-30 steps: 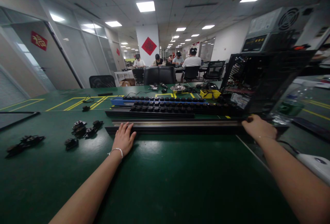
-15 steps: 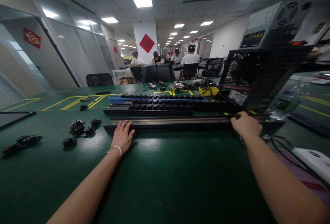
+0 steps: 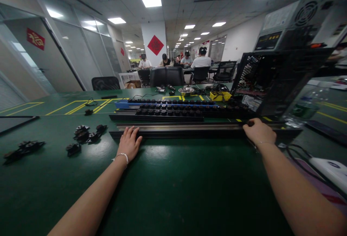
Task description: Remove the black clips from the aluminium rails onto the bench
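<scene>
Black parts (image 3: 82, 134) are sitting left, probably within reach. Left hand (image 3: 129, 142) is lying fingers spread on the rail (image 3: 189, 133), likely steadying it; rail is spanning the worktop (image 3: 168, 189) crosswise. Right hand (image 3: 260, 133) is closing round a dark piece (image 3: 249, 123), seemingly guiding it. Counting: parts are overlapping, count unsure; one near rail, one bowl (image 3: 185, 91), one yellow tray (image 3: 222, 97).

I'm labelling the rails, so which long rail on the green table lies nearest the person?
The front black rail, with the left hand on it; the other rails, including the blue rail, lie farther back.
</scene>
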The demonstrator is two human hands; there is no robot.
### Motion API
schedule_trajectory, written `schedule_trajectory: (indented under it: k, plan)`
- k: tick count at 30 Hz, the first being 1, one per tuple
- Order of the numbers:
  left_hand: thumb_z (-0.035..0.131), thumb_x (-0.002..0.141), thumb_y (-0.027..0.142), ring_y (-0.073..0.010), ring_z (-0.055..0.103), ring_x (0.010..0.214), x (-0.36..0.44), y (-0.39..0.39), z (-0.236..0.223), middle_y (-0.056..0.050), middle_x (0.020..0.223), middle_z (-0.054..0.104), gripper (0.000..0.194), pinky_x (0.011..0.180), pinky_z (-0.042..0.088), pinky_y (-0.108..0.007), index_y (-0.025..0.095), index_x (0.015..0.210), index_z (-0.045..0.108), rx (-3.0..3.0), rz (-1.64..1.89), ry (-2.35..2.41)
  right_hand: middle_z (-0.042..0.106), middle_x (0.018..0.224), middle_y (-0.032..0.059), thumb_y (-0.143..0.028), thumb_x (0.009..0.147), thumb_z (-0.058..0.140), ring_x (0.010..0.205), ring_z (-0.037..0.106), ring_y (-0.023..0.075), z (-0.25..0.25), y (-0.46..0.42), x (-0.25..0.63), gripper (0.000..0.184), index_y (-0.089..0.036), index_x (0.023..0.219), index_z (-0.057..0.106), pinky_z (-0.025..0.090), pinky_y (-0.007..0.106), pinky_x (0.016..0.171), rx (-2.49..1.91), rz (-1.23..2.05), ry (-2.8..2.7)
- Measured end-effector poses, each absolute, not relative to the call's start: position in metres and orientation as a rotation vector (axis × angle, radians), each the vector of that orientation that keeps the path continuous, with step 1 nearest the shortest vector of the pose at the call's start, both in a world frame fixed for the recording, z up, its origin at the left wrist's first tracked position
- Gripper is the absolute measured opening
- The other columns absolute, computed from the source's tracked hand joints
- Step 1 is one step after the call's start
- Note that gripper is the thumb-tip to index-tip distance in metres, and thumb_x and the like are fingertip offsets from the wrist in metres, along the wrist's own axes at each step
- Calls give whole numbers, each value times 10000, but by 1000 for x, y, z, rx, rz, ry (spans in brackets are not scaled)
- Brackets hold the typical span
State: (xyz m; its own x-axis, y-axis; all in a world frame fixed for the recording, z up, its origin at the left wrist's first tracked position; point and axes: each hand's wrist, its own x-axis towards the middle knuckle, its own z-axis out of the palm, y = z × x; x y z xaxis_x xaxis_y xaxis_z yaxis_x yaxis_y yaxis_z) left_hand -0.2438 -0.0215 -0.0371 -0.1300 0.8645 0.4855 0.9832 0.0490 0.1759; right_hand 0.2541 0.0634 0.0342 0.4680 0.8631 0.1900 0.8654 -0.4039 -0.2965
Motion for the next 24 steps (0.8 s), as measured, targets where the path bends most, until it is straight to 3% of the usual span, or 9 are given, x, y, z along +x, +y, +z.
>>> schedule_trajectory:
  k: [24]
  plan:
    - [327,884,426,-304,198,1372,-243,-22,-35,-123,1422,387,518,1054,310,-523,175,1325,430,-1890,-663,-2101,644,935,128,-414,786,413,889,597,289,29,63,220,408,-176,1070,584,415,371,728,-2230,-101,-1668]
